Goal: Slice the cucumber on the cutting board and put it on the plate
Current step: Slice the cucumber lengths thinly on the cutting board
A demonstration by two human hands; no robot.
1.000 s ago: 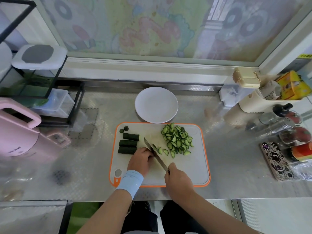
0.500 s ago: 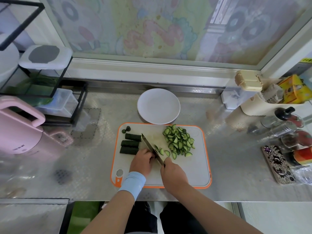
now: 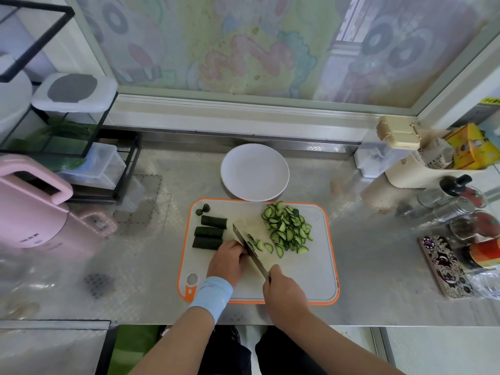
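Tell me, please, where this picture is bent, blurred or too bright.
Head view: wide-angle bending curves the window sill; glare washes the steel counter, smearing the jars; the cutting board, knife and cucumber slices look reasonably sharp.

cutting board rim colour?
Orange rim around a pale grey cutting board, clearest in the head view.

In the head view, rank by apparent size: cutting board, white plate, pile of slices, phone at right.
1. cutting board
2. white plate
3. pile of slices and phone: they look alike, and wide-angle edge stretch makes the order unsure.
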